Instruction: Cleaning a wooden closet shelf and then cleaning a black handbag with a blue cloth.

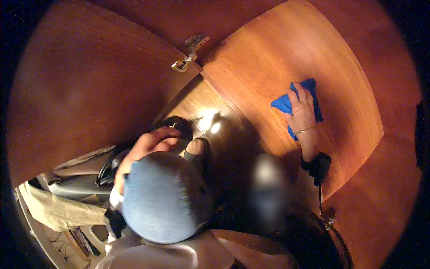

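Observation:
My right hand (301, 112) lies spread over a blue cloth (281, 103), pressing it against a lit brown wooden panel (268, 60). Parts of the cloth stick out on both sides of the fingers. My left hand (153, 144) is at the lower left with its fingers curled, close to a dark rounded object (183, 129) with a small metal piece. Whether the fingers hold anything is unclear. Below that hand, a light blue fabric-covered shape (158, 201), seemingly my bent knee, hides part of the forearm.
A second wooden panel (84, 77) stands at left, with a metal hinge (191, 55) near its corner. A dark-strapped bag (87, 168) and pale cloth (63, 208) lie lower left. A foot in a dark shoe (196, 148) is near bright reflections. A cable (320, 198) hangs from a wrist device (319, 168).

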### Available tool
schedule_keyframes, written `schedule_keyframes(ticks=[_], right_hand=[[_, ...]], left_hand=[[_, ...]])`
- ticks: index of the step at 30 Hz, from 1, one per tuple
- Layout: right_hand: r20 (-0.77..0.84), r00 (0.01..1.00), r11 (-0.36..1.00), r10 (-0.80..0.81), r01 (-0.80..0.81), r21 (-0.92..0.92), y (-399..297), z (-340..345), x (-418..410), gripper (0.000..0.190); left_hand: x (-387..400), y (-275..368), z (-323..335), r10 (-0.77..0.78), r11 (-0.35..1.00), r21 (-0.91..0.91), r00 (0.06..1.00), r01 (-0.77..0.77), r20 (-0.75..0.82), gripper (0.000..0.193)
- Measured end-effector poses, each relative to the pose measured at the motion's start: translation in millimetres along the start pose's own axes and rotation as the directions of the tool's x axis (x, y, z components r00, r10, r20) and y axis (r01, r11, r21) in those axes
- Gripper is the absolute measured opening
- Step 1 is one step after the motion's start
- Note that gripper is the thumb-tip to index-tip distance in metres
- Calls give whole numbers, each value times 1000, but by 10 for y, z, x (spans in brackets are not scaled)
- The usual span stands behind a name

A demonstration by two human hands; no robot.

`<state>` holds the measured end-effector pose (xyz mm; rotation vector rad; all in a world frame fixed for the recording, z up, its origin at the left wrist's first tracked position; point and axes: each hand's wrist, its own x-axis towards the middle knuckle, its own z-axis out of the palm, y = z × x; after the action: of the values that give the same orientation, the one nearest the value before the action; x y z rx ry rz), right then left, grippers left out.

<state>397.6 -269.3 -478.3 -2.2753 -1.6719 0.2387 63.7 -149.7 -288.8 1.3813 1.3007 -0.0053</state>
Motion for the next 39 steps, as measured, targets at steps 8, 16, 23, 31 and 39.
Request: schedule_keyframes(ticks=[8, 16, 23, 31, 39], right_hand=[[133, 987, 993, -85, 73, 95, 107, -223, 187, 50], [208, 977, 955, 43, -101, 280, 286, -1214, 178, 43], [140, 976, 975, 166, -184, 126, 653, -1672, -264, 43], [122, 983, 976, 136, -154, 155, 781, -1628, -340, 41], [169, 984, 956, 62, -107, 274, 513, -1421, -326, 48]], left_hand=[[-711, -34, -519, 285, 922, -200, 929, -333, -235, 48], [-373, -173, -454, 287, 951, 162, 948, -264, -137, 24], [-661, -258, -658, 437, 885, 438, 603, -156, -668, 25], [-879, -873, -927, 475, 340, 906, 785, 254, -398, 67], [-946, -1459, -1255, 343, 506, 774, 734, 381, -586, 37]])
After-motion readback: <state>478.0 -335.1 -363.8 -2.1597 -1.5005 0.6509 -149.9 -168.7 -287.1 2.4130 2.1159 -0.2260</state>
